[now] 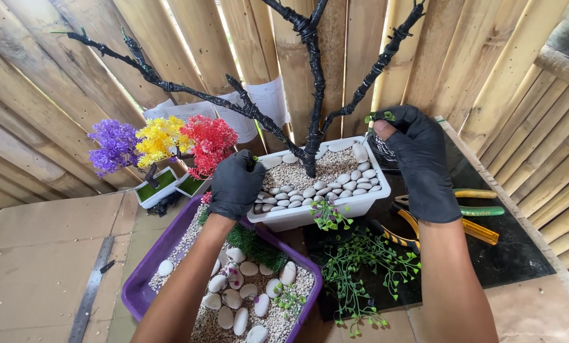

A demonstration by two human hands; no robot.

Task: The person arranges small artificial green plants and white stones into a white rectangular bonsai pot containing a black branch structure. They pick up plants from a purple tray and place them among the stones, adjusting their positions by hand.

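Note:
A black wire-wrapped tree [311, 95] with bare branches stands in a white rectangular pot [335, 206] filled with gravel and white pebbles. My left hand [235, 184], in a black glove, rests at the pot's left rim beside a low branch, fingers closed; whether it holds anything I cannot tell. My right hand [418, 159], also gloved, is raised at the pot's right end and pinches a small green leaf sprig [378, 117] close to the tip of a right-hand branch.
A purple tray [146, 279] of gravel, white stones and green moss lies below my left arm. Loose green plastic foliage [360, 267] sits on a black mat with pliers [468, 202] and a yellow cutter [475, 230]. Small purple, yellow and red trees [163, 143] stand at left. Bamboo wall behind.

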